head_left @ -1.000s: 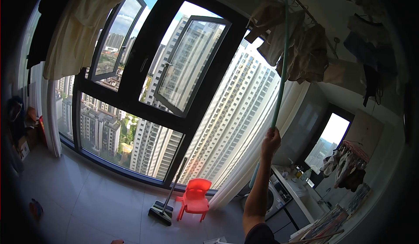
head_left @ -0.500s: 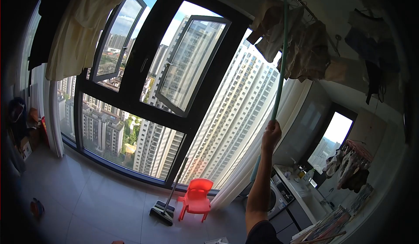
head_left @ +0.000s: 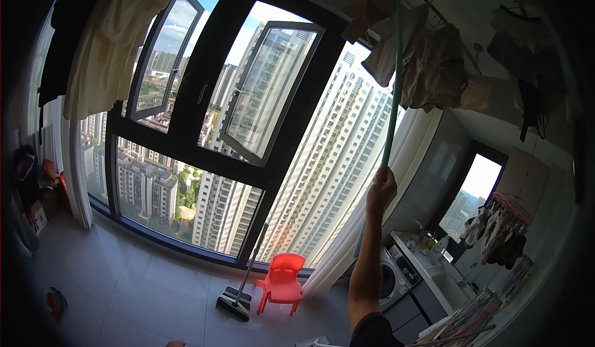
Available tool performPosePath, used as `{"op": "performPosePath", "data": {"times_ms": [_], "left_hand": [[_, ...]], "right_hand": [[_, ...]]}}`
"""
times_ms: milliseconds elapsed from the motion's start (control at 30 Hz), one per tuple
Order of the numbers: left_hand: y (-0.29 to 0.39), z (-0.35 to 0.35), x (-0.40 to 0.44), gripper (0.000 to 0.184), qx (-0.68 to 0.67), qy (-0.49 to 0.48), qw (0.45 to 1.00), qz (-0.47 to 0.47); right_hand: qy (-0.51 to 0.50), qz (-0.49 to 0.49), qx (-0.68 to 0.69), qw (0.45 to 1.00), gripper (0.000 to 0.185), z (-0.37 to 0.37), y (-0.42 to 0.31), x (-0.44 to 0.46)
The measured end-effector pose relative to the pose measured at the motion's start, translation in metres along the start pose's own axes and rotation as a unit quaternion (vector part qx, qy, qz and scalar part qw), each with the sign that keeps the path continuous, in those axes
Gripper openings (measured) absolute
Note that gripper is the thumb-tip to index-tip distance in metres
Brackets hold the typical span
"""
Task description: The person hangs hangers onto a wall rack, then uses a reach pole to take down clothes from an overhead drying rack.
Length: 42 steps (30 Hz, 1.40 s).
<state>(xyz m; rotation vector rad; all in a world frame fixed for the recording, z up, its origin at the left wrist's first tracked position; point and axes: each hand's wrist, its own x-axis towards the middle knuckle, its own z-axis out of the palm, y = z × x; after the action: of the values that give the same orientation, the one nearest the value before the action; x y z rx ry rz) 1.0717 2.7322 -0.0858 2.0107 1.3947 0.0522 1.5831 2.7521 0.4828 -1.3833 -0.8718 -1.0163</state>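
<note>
My right hand (head_left: 381,192), arm raised, is closed around a long green pole (head_left: 395,99). The pole runs up past the top edge of the view, so its upper end is out of sight; its lower part shows behind my forearm. Beige garments (head_left: 437,68) hang from a ceiling drying rail (head_left: 427,1), right beside the upper pole. Whether the pole touches them I cannot tell. My left hand is not seen; a small skin-coloured patch at the bottom edge is too cut off to identify.
Tall windows (head_left: 186,130) with two open panes stand ahead. A red child's chair (head_left: 286,279) and a broom (head_left: 233,303) are on the floor below. To the right are a washing machine (head_left: 389,282), a counter (head_left: 427,272) and a clip hanger (head_left: 511,210) with small laundry.
My right hand and the pole have shifted slightly left. The hanging beige garments sit a little differently beside the pole. The camera view has moved slightly.
</note>
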Motion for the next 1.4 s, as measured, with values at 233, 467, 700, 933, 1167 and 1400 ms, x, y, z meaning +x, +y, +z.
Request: {"op": "performPosePath", "data": {"times_ms": [233, 467, 700, 933, 1167, 1400], "left_hand": [[0.014, -0.020, -0.002, 0.034, 0.028, -0.006, 0.999, 0.023], [0.012, -0.015, 0.006, 0.035, 0.036, -0.031, 0.998, 0.029], [0.010, -0.048, 0.018, 0.026, -0.115, 0.031, 0.989, 0.085], [0.053, -0.186, 0.048, 0.024, -0.302, 0.174, 0.928, 0.133], [0.172, -0.356, 0.049, 0.035, -0.385, 0.281, 0.814, 0.331], [0.297, -0.532, 0.017, 0.064, -0.430, 0.278, 0.693, 0.508]], "right_hand": [[0.037, -0.025, -0.033, 0.998, 0.022, 0.002, -0.008, -0.002], [0.089, -0.091, -0.061, 0.990, 0.026, 0.027, -0.011, 0.019], [0.011, 0.045, 0.089, 0.995, 0.032, 0.013, -0.029, -0.028], [-0.014, 0.150, 0.049, 0.987, 0.023, 0.008, 0.035, -0.174], [-0.039, 0.270, 0.013, 0.962, 0.030, -0.045, 0.067, -0.344], [-0.084, 0.325, -0.057, 0.940, 0.030, -0.094, 0.099, -0.423]]}}
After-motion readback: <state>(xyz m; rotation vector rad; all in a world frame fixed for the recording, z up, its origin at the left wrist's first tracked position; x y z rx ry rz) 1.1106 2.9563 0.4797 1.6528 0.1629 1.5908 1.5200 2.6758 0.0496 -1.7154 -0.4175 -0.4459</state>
